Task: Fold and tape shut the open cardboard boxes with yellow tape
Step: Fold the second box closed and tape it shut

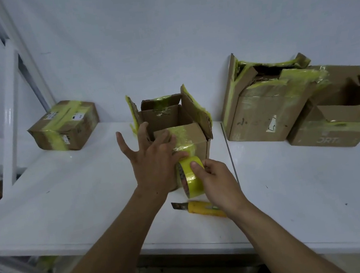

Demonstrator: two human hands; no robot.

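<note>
Head view: open box [193,134] near the surface's [86,192] back edge, flaps up; left hand [152,162] spreads its fingers on the front, right hand [219,182] pinches the tape roll [189,176]. Likely next: fold flaps down before taping.

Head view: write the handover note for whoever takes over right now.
Left hand: open, fingers spread against the middle box.
Right hand: pinching the yellow tape roll at that box's near wall.
Utility knife lies on the table near the roll.
Done: left box taped shut.
Left: middle box flaps up; tall right box and far-right box open.
</note>
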